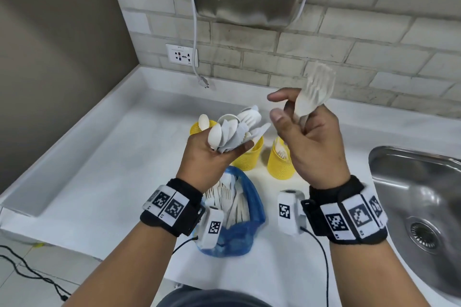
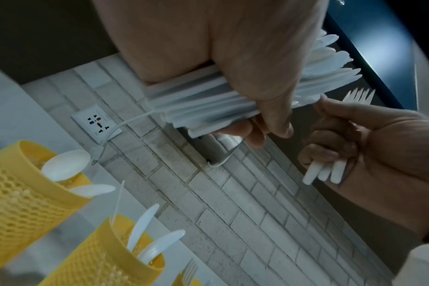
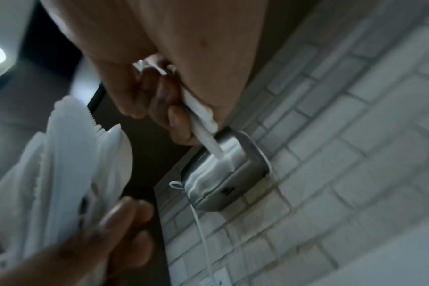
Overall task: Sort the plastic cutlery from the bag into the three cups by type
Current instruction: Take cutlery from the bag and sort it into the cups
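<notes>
- Wrist straps with printed markers sit nearest the head camera, and just beyond them the blue bag point(image 1: 245, 217) lies open on the white surface point(image 1: 119, 182), many white pieces left inside.
- Left hand point(image 1: 212, 157) has its fingers clamped round a thick mixed bundle point(image 1: 237, 129) of spoons, knives and forks, held above the yellow cups point(image 1: 249, 157). So fat a fan could let a piece slide out and drop into the wrong cup or onto the surface.
- Right hand point(image 1: 309, 132) holds a few forks point(image 1: 316, 89) by their handles, lower fingers curled round them, thumb and forefinger apart. The heads are blurred; that loose hold could shed one toward the sink point(image 1: 419, 207).
- Right cup point(image 1: 280, 164) shows forks already inside, so I judge it the target; the cups stand close together, so a hurried drop may miss.
- Light mesh cups with long handles sticking out could tip if knocked.
</notes>
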Available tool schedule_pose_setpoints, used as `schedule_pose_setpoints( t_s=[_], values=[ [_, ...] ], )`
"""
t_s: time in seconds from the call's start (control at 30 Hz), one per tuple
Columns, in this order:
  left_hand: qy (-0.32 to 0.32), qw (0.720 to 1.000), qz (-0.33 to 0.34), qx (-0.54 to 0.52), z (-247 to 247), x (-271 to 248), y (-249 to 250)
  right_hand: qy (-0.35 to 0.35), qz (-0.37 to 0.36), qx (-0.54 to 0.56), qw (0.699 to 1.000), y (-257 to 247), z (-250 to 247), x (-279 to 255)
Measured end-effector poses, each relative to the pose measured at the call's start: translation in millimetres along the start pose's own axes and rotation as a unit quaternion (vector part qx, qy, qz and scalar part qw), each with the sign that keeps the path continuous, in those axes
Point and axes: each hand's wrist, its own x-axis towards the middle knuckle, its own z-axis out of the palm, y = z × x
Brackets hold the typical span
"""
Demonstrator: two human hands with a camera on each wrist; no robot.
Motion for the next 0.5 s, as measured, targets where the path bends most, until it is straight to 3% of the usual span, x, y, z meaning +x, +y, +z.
schedule_pose_setpoints(
  t_s=[0.17,0.33,0.5],
  values=[
    [-0.01,0.998,0.032,0.056,-3.1,2.2,-1.2,-0.126,-0.013,-0.083,0.989,-6.5,-8.3,0.2],
    [-0.039,0.996,0.02,0.077,-6.2,2.1,0.8,-0.17,-0.075,-0.237,0.954,-5.0,-22.4,5.6],
    [-0.102,0.991,-0.005,0.092,-9.7,2.6,-1.3,-0.17,-0.122,-0.273,0.939,-4.5,-29.1,9.4]
  ],
)
